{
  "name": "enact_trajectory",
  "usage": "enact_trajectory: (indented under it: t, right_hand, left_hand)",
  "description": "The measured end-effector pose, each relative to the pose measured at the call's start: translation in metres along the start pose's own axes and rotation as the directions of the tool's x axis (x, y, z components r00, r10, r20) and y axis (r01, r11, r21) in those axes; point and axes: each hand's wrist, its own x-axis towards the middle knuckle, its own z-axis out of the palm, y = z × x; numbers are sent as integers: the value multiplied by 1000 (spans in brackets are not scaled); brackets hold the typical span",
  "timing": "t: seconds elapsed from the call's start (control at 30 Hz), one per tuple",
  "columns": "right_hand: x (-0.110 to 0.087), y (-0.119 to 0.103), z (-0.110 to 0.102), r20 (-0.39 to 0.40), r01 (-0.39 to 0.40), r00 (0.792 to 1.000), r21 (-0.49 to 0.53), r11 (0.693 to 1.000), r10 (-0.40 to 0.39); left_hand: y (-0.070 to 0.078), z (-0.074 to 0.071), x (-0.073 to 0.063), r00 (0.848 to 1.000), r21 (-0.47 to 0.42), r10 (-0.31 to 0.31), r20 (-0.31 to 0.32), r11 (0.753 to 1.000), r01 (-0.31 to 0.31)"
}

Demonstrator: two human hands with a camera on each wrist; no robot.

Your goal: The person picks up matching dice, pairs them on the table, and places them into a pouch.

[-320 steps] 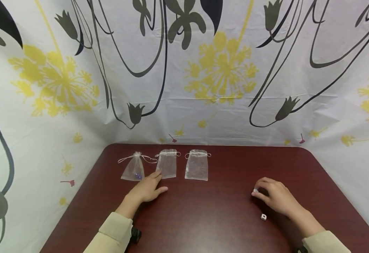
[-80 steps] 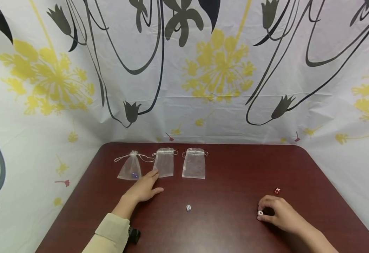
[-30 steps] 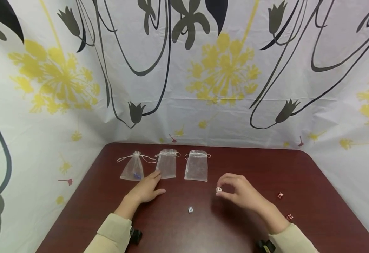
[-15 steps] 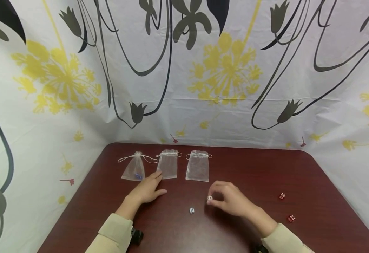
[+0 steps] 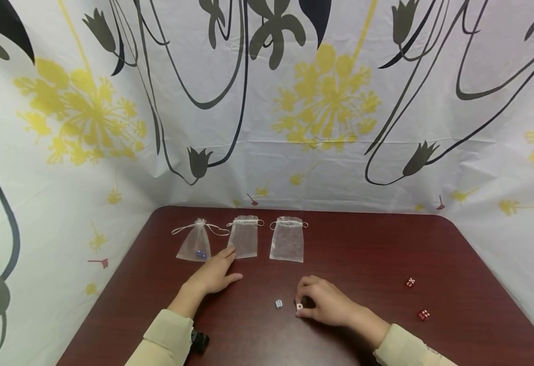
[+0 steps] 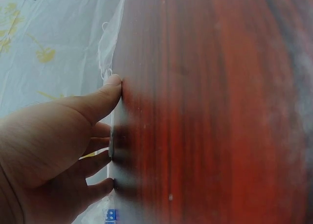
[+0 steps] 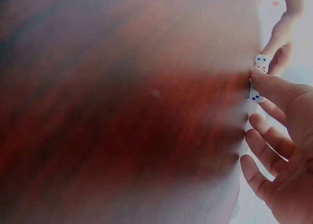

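Note:
My right hand (image 5: 326,302) pinches a white die (image 5: 299,306) between thumb and index finger, low over the table right of centre. Close to its left lies a second white die (image 5: 279,304) with dark pips. In the right wrist view the held die (image 7: 256,96) shows blue pips below the thumb. My left hand (image 5: 209,274) rests flat on the table, fingers extended, fingertips at the lower left corner of the middle sheer drawstring bag (image 5: 244,239). Left of it, a drawn-up sheer bag (image 5: 191,246) contains blue dice (image 5: 201,254).
A third sheer white bag (image 5: 287,241) lies flat, its drawstring loops at the top. Two red dice (image 5: 410,282) sit apart on the right side of the dark red table (image 5: 363,239). A patterned curtain (image 5: 267,173) hangs behind the table's far edge.
My right hand has carried the white die leftward from the table's right side, then down toward me beside the other white die. Both red dice are now uncovered. My left hand has stayed put.

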Motion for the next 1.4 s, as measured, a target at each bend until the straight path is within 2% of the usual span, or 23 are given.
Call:
enact_trajectory:
  t: [0.23,0.4,0.53,0.67,0.8,1.0,1.13,1.3,1.4]
  right_hand:
    - [-5,2,0,-6,-5,1000,-32,999,5]
    - [-7,6,-1,-25,-16,1000,-8,1000,16]
    - [-8,8,-6,-61,-39,997,35,999,41]
    - [-7,10,-15,-154,-7,988,79,997,19]
    - [-1,10,-28,-267,17,963,142,990,22]
    - [7,5,-49,-371,-6,922,268,964,108]
    - [12,1,-58,-396,-17,905,338,941,158]
    - [14,-5,-63,-393,-24,899,395,918,192]
    - [14,-8,-63,-391,-28,895,433,901,216]
  left_hand:
    - [5,-1,3,1000,-8,4,5,1000,-4]
    - [7,-2,7,1000,-21,14,-12,1000,-14]
    - [8,-4,15,996,-54,37,-86,998,-42]
    - [9,-11,27,985,-76,35,-171,996,-49]
    - [11,-21,43,973,-99,-27,-228,995,5]
    - [11,-35,62,955,-78,-118,-272,992,101]
    - [8,-42,73,951,-52,-149,-272,989,140]
    - [3,-47,85,953,-52,-179,-245,984,171]
    - [-3,-47,91,949,-52,-220,-226,975,214]
